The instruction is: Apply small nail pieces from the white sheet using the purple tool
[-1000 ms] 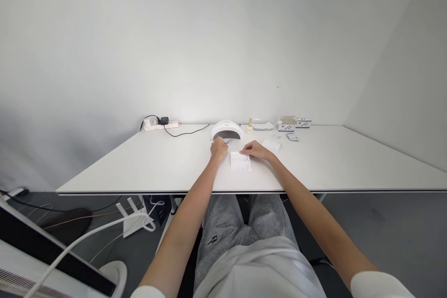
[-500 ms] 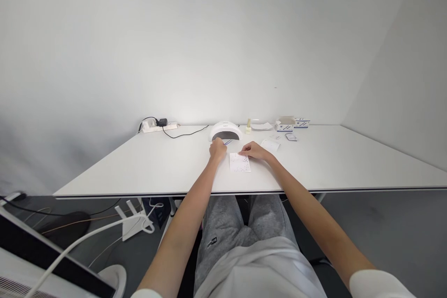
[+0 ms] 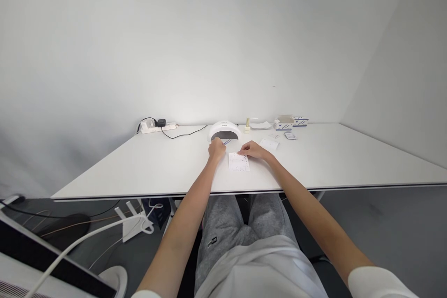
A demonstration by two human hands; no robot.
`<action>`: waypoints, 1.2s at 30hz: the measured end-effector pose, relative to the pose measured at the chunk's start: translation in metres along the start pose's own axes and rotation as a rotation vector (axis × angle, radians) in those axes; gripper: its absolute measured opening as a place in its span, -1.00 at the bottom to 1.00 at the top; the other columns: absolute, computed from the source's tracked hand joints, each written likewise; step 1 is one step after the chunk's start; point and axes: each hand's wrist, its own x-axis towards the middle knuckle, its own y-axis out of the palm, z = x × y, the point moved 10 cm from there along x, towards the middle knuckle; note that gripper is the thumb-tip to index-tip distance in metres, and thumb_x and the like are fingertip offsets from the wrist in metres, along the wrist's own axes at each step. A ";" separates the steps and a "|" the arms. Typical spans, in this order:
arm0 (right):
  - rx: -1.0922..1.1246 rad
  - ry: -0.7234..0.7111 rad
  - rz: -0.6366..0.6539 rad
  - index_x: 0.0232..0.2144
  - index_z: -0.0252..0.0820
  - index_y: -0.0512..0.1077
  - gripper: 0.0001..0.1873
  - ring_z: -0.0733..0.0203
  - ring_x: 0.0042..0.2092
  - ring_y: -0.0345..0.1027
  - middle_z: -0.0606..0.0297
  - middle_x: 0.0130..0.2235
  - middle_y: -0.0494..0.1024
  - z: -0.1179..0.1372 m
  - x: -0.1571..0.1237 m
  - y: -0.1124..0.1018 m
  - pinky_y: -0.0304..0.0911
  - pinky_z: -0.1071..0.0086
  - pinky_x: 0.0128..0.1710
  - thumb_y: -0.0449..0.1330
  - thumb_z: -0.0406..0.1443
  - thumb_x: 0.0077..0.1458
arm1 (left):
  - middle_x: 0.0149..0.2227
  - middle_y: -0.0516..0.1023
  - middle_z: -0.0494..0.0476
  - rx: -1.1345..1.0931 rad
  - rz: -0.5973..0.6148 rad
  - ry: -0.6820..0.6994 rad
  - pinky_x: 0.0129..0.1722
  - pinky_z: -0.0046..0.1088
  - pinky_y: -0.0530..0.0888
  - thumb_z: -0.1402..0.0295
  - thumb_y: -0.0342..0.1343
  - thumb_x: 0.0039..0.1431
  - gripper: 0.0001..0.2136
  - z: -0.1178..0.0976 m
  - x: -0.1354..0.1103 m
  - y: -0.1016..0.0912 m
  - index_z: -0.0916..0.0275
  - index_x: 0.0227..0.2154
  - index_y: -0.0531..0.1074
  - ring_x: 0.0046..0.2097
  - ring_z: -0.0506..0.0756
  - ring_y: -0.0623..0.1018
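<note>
Just in front of a white nail lamp (image 3: pixel 224 127), my left hand (image 3: pixel 217 149) is closed, its fingertips turned away from view. Slim blue strips (image 3: pixel 226 141), kind unclear, show right beside its fingers; I cannot tell if they are held. My right hand (image 3: pixel 253 150) pinches the top edge of a small white sticker sheet (image 3: pixel 239 162) with dark dots. The sheet lies flat on the white table (image 3: pixel 157 167). Behind the right hand lies a second white sheet (image 3: pixel 269 144) with faint marks.
Along the back stand a nail polish bottle (image 3: pixel 247 126), a white tray (image 3: pixel 260 125) and blue-white boxes (image 3: pixel 283 123). A small clear packet (image 3: pixel 290 135) lies before the boxes. At left a power strip (image 3: pixel 159 127) and black cable (image 3: pixel 185 134) lie near the wall.
The view has shifted very slightly. Both hands and the sheet keep the same places relative to each other.
</note>
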 end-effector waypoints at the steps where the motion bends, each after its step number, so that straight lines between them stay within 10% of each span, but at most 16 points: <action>1: -0.001 0.001 0.000 -0.49 -0.26 0.54 -0.60 0.29 -0.48 0.24 0.27 -0.52 0.48 0.000 0.000 0.000 0.14 0.40 -0.44 0.30 0.00 -0.10 | -0.11 0.55 0.25 -0.002 0.000 -0.003 -0.24 -0.37 0.38 0.41 0.14 0.10 -0.95 0.000 0.000 0.000 0.21 -0.34 0.42 -0.09 0.22 0.54; 23: 0.012 -0.023 -0.029 -0.54 -0.26 0.50 -0.61 0.33 -0.52 0.19 0.34 -0.58 0.39 0.009 -0.005 -0.003 0.08 0.39 -0.45 0.29 -0.01 -0.08 | -0.27 0.58 0.19 -0.168 -0.008 0.043 -0.24 -0.40 0.39 0.41 0.20 0.06 -0.95 -0.008 -0.001 -0.002 0.22 -0.48 0.46 -0.16 0.17 0.54; 29: 0.078 -0.042 -0.027 -0.53 -0.27 0.49 -0.57 0.34 -0.54 0.16 0.37 -0.62 0.35 0.015 -0.006 -0.003 0.07 0.40 -0.47 0.29 0.03 -0.09 | -0.54 0.45 0.09 -0.733 0.201 -0.026 -0.49 -0.45 0.33 0.45 0.26 -0.02 -0.93 -0.008 0.003 0.017 0.35 -0.48 0.50 -0.54 -0.04 0.38; 36: 0.149 -0.040 -0.037 -0.50 -0.29 0.51 -0.55 0.34 -0.53 0.18 0.31 -0.58 0.42 0.017 -0.006 -0.003 0.10 0.41 -0.50 0.31 0.04 -0.10 | -0.56 0.44 0.12 -0.997 0.434 -0.087 -0.50 -0.45 0.36 0.51 0.25 -0.05 -0.95 -0.007 0.005 0.040 0.41 -0.47 0.53 -0.52 -0.02 0.43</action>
